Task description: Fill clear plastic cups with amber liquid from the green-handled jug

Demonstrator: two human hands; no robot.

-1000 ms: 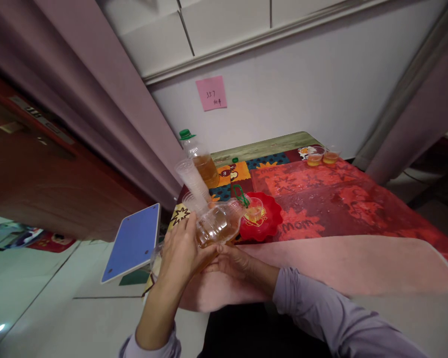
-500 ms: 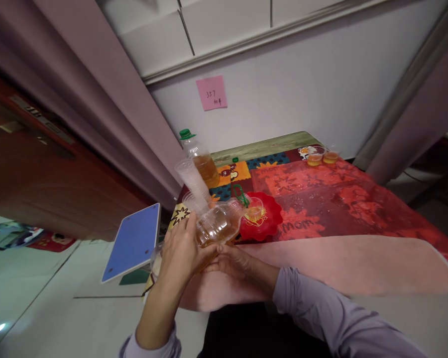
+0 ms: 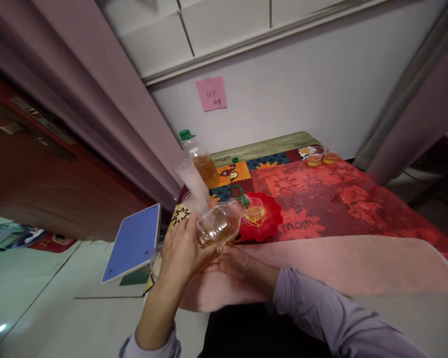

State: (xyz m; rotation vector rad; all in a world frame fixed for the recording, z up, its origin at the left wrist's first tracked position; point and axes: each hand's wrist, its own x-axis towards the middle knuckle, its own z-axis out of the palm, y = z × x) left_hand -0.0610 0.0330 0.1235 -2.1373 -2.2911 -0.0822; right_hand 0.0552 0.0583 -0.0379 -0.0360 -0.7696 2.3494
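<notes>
Both my hands hold a clear plastic bottle point(image 3: 218, 223) with amber liquid, tilted so its neck points right. My left hand point(image 3: 181, 246) wraps round its body from the left. Beneath it, my right hand point(image 3: 233, 261) supports the underside, its fingers partly hidden. A green handle ring point(image 3: 241, 196) sits at the bottle's neck. The mouth is over a clear plastic cup point(image 3: 254, 210) that holds some amber liquid. This cup stands in a red scalloped dish point(image 3: 269, 226).
Behind the bottle stand stacked clear cups point(image 3: 192, 181) and a second bottle with a green cap point(image 3: 205, 166). Two cups of amber liquid point(image 3: 314, 159) are at the table's far right. A loose green cap point(image 3: 235, 160) lies near the back. A blue board point(image 3: 134, 241) juts out at left.
</notes>
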